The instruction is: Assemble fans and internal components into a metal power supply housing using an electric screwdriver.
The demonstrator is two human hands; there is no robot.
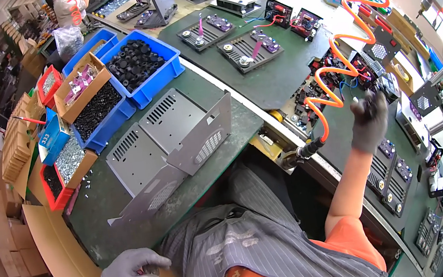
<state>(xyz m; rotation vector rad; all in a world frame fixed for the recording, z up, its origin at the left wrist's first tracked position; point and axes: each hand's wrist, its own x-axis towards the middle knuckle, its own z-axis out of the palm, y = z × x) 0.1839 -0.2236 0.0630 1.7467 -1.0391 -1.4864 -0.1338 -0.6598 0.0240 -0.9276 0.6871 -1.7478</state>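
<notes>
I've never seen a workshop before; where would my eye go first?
Probably to the bright orange coiled hose at the upper right. Next come the grey metal panels on the green table, left of centre, with a blue bin of black parts just beyond. The grey-gloved left hand is at lower left, the right hand at right.

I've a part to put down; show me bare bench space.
Bare: far green mat between the slotted black plates and wired parts; near bench between the grey panels and the left hand. Crowded: around the blue bins and wired parts.
</notes>
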